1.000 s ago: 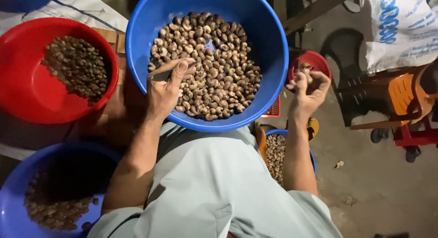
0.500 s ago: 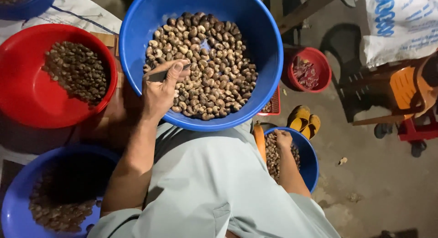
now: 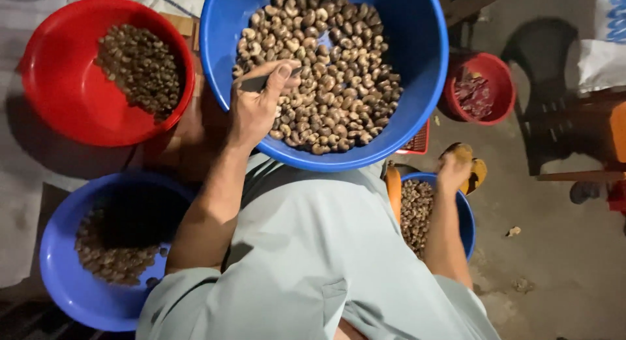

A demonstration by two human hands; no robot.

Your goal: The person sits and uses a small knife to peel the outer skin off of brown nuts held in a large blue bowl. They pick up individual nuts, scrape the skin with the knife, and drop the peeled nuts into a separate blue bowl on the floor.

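A large blue basin [image 3: 417, 66] full of pale cashew nuts [image 3: 332, 73] rests on my lap. My left hand [image 3: 257, 108] lies on its near rim, fingers closed around a small dark blade-like tool [image 3: 251, 84], thumb touching the nuts. My right hand [image 3: 454, 174] hangs low at my right side, over the far rim of a small blue bowl [image 3: 467, 216] holding darker nuts [image 3: 414, 206]. I see only the back of that hand; its fingers are hidden.
A red basin [image 3: 59, 86] with dark nuts sits at upper left, a blue basin [image 3: 65, 288] with nuts at lower left. A small red bowl [image 3: 495, 73], yellow sandals [image 3: 477, 169] and a white sack [image 3: 600, 53] lie on the concrete floor to the right.
My right hand, raised beside the big basin a second ago, has dropped to the small blue bowl on the floor. My left hand stays on the basin rim with the tool.
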